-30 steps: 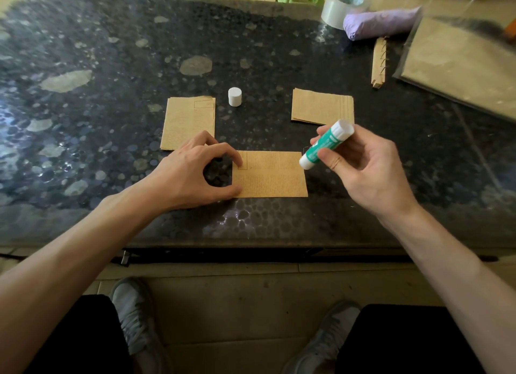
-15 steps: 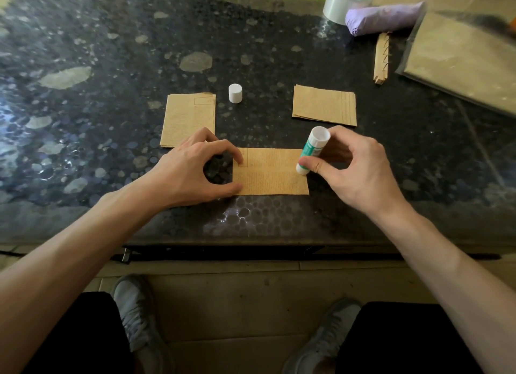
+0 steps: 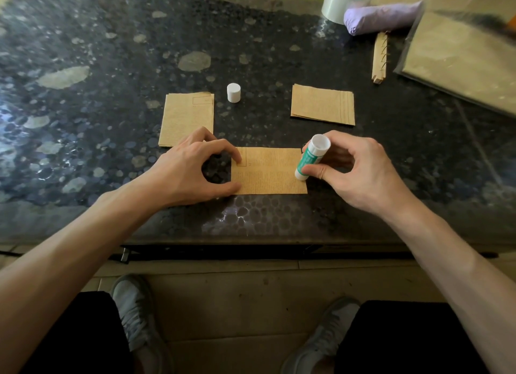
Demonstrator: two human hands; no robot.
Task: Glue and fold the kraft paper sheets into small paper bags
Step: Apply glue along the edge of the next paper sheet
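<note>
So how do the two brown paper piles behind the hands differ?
The left pile runs lengthwise away from the person; the right pile lies crosswise. The left pile has a small printed box in its far corner; the right pile has lines along its right edge. The left hand hides the left pile's near corner; the right pile lies clear. Both are flat brown paper on the dark table.

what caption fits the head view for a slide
Left hand steadies the kraft sheet; right hand holds the glue stick at its edge.
</note>
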